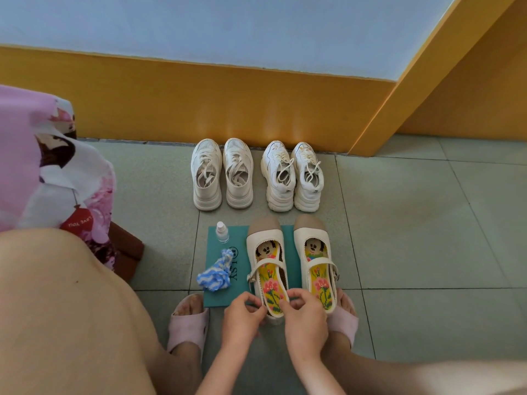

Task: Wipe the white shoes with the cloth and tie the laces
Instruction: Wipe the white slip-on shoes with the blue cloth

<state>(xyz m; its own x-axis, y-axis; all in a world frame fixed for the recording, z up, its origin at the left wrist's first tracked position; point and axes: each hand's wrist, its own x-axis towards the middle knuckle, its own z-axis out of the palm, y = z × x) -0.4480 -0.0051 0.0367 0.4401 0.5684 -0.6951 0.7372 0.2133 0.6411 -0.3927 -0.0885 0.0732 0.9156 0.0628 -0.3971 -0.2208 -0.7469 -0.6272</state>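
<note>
Two cream strap shoes with flowered insoles stand on a teal mat [216, 297]: the left strap shoe [265, 238] and the right strap shoe [312, 238]. My left hand [242, 313] and my right hand [305, 315] both pinch the heel rim of the left strap shoe from either side. A crumpled blue-and-white cloth [215, 276] lies on the mat's left part, beside a small clear spray bottle [222, 232]. Further back, by the wall, stand two pairs of white lace-up sneakers, one pair on the left [222, 175] and one on the right [293, 178], with loose laces.
My feet in pink slippers [186, 323] flank the mat on a grey tiled floor. A pink flowered fabric [54, 178] and a brown object [127, 252] sit at the left. An orange skirting wall [228, 109] runs behind the sneakers and turns forward at the right.
</note>
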